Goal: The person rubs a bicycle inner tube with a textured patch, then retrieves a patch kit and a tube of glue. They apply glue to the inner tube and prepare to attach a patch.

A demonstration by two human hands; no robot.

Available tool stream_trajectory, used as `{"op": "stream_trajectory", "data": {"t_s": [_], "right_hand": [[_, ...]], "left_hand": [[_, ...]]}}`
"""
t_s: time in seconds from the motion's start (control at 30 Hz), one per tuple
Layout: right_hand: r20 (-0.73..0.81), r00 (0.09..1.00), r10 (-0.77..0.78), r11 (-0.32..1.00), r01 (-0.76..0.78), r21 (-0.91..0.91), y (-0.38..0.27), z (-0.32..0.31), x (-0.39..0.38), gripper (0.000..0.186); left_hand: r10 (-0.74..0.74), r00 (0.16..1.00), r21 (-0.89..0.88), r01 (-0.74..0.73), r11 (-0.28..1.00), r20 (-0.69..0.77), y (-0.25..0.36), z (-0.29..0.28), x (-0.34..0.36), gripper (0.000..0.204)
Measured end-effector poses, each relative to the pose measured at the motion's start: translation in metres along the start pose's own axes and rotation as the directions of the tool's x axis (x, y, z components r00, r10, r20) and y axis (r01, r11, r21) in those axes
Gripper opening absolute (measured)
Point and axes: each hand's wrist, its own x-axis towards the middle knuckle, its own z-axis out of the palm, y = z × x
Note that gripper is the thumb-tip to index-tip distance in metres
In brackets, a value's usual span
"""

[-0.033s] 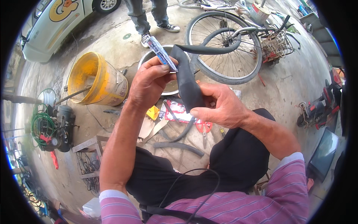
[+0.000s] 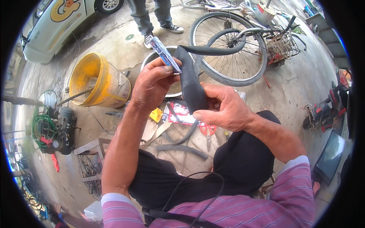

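Observation:
My left hand pinches a crumpled silver-and-blue squeeze tube, its narrow end pointing down against a black rubber inner tube. My right hand grips the lower part of the inner tube between thumb and fingers. From the top of that stretch, the inner tube bends right and loops in front of the wheel of a bicycle lying on its side. Behind my hands stands a round metal basin, partly hidden by them.
Cut rubber strips, red-handled scissors and a yellow piece lie on the ground before my knees. Left are a yellow bucket and an air compressor. A person's legs and a white car are farther off.

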Motion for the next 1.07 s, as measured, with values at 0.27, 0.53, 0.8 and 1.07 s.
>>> {"op": "stream_trajectory", "data": {"t_s": [0.27,0.53,0.8,1.07], "right_hand": [[-0.174,0.984,-0.029,0.998,0.039,0.058,-0.001,0.010,-0.001,0.029],[-0.209,0.977,-0.030,0.999,0.032,0.004,-0.005,-0.006,0.002,0.028],[-0.239,0.943,-0.232,0.972,0.222,-0.072,0.006,-0.008,0.009,0.028],[-0.200,0.947,-0.253,0.941,0.192,-0.280,0.010,-0.018,0.013,0.029]], "left_hand": [[0.008,0.999,0.057,-0.006,0.998,-0.038,0.008,0.013,-0.006,0.029],[0.061,0.987,0.523,0.027,0.852,-0.150,0.032,0.021,-0.036,0.028],[0.183,0.978,0.720,-0.054,0.692,-0.103,0.043,0.039,-0.055,0.029],[0.179,0.983,0.885,-0.042,0.464,-0.047,0.061,0.035,-0.073,0.025]]}}
